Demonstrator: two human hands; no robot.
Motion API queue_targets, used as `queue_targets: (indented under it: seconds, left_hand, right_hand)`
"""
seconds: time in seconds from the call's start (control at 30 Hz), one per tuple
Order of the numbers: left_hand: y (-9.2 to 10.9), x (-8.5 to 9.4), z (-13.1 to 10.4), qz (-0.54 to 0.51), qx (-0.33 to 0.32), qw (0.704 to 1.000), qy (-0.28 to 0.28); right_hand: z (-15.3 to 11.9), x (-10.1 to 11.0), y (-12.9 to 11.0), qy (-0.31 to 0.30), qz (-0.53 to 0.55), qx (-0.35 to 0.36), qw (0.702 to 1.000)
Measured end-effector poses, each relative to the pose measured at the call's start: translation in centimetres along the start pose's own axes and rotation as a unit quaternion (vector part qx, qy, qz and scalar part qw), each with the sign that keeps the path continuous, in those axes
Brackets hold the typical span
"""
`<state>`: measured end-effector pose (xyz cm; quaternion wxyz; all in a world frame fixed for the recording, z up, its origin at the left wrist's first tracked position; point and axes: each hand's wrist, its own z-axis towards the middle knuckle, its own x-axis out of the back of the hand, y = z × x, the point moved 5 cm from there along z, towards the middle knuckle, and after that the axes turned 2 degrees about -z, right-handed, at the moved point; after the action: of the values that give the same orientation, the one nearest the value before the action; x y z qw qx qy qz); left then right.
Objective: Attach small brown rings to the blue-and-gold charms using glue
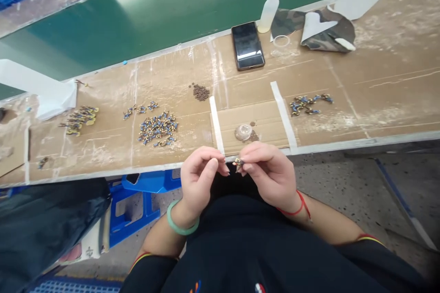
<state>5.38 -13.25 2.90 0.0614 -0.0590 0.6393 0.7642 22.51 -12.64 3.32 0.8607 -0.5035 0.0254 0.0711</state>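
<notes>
Between the thumb and fingers of my right hand [270, 171] is a small painted figurine [238, 162], held at the table's front edge. My left hand [200, 176] is just left of it, with fingers curled and the thumb bent in. Whatever its fingertips might hold is too small to make out. Just beyond my hands, a clear round blob or small dish [244, 132] sits on a cardboard piece [252, 114] taped down at both sides. Brown small discs [201, 92] form a pile behind and to the left.
Blue and gold figurines lie in a large heap [158, 128] at left and a smaller group [305, 103] at right. Yellowish figurines [81, 119] stand farther left. A phone [248, 46], a nozzle bottle [270, 9] and camouflage cloth [323, 32] lie along the back. A blue stool [134, 210] is below.
</notes>
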Motion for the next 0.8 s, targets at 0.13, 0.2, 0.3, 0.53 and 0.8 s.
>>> queue_targets:
  seconds: [0.13,0.2,0.3,0.53,0.8]
  left_hand:
    - [-0.1,-1.3,0.2,-0.026,0.051,0.998,-0.035]
    - [-0.3,-1.7,0.2,-0.032,0.075,0.996,-0.04]
    - [-1.0,-2.1,0.2,-0.073,0.105,0.991,-0.041]
    - [-2.1,-3.7,0.3,-0.113,0.145,0.977,-0.112]
    - [-1.7,3.7,13.4,0.388,-0.055,0.919,-0.041]
  right_hand:
    - [0.1,0.1,-0.3,-0.021,-0.04,0.027,0.999]
    - [0.1,0.2,-0.4,-0.021,-0.049,0.034,0.998]
    - [0.0,0.4,-0.1,-0.017,-0.037,0.011,0.999]
    - [-0.2,1.3,1.3,0.017,0.036,-0.038,0.998]
    - [-0.5,3.7,1.8,0.061,0.027,-0.006,0.998]
